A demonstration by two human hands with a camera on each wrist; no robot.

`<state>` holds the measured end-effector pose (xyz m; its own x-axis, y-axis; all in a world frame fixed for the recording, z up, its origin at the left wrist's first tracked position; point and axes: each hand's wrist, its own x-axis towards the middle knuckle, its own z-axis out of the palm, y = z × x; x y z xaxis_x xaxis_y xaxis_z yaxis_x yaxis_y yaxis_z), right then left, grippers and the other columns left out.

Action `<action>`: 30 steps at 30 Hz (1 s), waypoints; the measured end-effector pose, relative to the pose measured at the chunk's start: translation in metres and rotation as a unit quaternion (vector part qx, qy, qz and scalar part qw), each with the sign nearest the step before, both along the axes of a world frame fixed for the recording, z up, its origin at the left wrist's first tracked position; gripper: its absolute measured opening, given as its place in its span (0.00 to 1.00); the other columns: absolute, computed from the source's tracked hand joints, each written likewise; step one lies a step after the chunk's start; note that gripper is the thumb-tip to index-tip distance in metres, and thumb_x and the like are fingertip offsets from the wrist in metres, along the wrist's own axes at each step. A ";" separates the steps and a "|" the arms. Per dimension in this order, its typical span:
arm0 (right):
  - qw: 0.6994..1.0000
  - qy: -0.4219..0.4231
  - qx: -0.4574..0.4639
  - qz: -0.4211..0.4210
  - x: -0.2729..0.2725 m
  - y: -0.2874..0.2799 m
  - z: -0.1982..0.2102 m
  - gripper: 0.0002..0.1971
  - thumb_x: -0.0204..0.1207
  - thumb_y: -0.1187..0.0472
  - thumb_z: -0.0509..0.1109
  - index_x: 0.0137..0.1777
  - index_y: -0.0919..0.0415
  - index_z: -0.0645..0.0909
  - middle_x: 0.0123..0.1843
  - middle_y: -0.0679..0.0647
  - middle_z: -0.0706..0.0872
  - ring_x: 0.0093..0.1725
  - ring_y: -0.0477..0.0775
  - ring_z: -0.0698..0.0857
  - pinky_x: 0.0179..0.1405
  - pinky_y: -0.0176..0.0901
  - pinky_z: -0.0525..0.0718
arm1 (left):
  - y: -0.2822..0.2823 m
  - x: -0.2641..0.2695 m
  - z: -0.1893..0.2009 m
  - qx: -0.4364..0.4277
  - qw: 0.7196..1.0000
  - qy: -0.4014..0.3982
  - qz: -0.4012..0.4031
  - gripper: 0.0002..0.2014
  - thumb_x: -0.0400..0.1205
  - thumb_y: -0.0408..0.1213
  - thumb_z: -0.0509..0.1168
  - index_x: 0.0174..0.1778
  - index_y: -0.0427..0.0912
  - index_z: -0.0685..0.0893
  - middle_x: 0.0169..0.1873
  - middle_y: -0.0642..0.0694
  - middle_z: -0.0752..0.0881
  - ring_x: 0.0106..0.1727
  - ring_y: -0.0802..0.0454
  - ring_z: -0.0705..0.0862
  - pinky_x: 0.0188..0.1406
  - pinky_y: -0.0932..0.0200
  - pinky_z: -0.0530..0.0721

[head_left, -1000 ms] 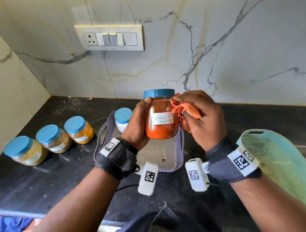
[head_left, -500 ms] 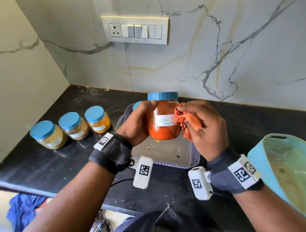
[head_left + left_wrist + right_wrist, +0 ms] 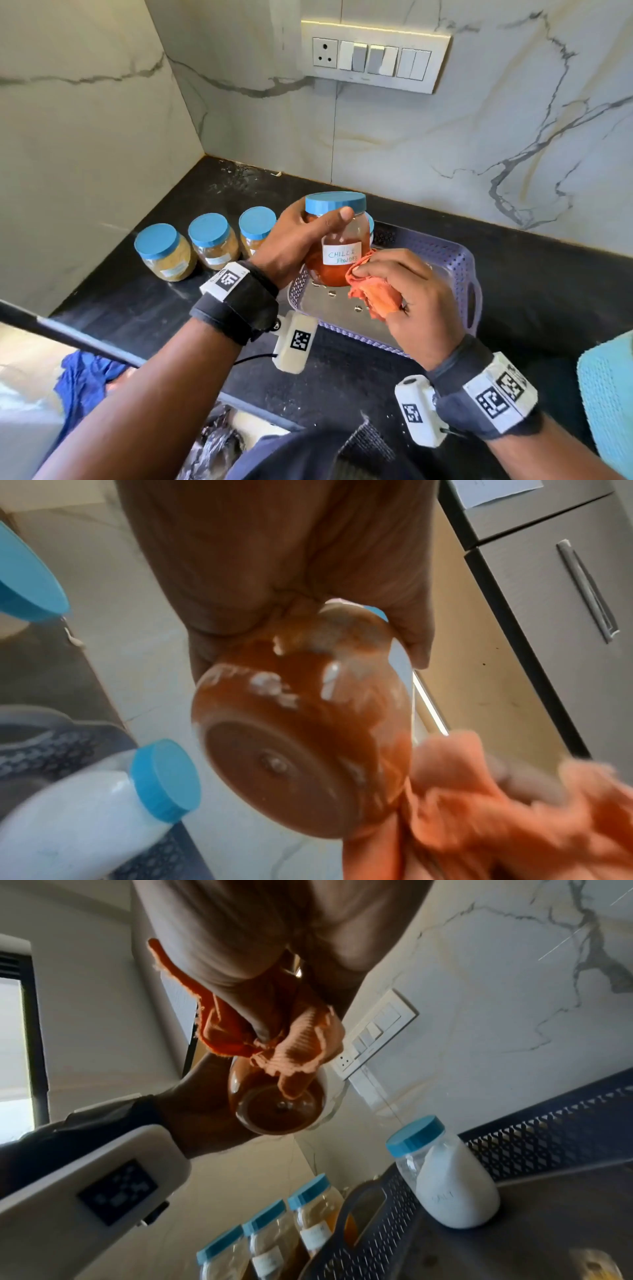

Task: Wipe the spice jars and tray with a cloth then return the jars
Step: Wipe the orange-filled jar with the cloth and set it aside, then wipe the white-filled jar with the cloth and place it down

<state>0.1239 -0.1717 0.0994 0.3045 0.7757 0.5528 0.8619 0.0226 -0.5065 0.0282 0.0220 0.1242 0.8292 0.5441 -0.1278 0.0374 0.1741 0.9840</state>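
Note:
My left hand (image 3: 294, 240) grips the chilli powder jar (image 3: 337, 253), blue-lidded and full of orange-red powder, above the lavender perforated tray (image 3: 445, 253). From below, the jar's base (image 3: 301, 750) shows against my left palm (image 3: 274, 561). My right hand (image 3: 411, 294) holds a bunched orange cloth (image 3: 373, 294) against the jar's lower right side; the cloth (image 3: 274, 1042) covers part of the jar bottom (image 3: 277, 1110). A white salt jar (image 3: 448, 1177) stands in the tray's far corner (image 3: 548, 1131). Three blue-lidded jars (image 3: 209, 240) stand in a row on the counter left of the tray.
The black counter (image 3: 531, 284) meets marble walls in a corner, with a switch panel (image 3: 373, 58) on the back wall. A light blue mesh basket (image 3: 606, 404) sits at the right edge. The counter's front edge (image 3: 85, 339) runs lower left, with blue fabric (image 3: 85, 380) below.
The view has swung left. My left hand has turned the jar and regripped it near the lid. The cloth has moved down from the jar's upper side to its lower right.

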 end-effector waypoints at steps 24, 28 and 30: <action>0.995 0.077 -0.004 0.068 -0.009 0.041 -0.018 0.20 0.70 0.81 0.75 0.55 0.59 0.89 0.58 0.47 0.87 0.62 0.39 0.84 0.69 0.38 0.81 | 0.112 -0.185 -0.102 0.412 0.836 0.327 0.157 0.44 0.71 0.44 0.82 0.83 0.42 0.71 0.76 0.39 0.77 0.73 0.41 0.78 0.73 0.49 0.78; 0.994 0.091 -0.014 0.065 -0.001 0.033 -0.022 0.21 0.71 0.81 0.75 0.56 0.58 0.88 0.58 0.51 0.88 0.62 0.48 0.86 0.69 0.50 0.84 | 0.110 -0.191 -0.108 0.412 0.833 0.327 0.171 0.42 0.73 0.42 0.81 0.82 0.42 0.72 0.74 0.40 0.76 0.72 0.43 0.78 0.71 0.51 0.79; 0.993 0.098 -0.015 0.065 0.002 0.029 -0.024 0.18 0.72 0.81 0.74 0.57 0.62 0.89 0.58 0.54 0.89 0.62 0.55 0.87 0.66 0.58 0.85 | 0.109 -0.192 -0.108 0.410 0.832 0.332 0.170 0.42 0.73 0.43 0.81 0.83 0.43 0.71 0.76 0.41 0.75 0.73 0.44 0.77 0.73 0.49 0.79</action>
<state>0.1259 -0.1428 0.0757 0.3006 0.8306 0.4687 0.7369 0.1097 -0.6670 -0.1638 0.1308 0.0158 0.5044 0.8628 0.0342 0.7056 -0.4347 0.5596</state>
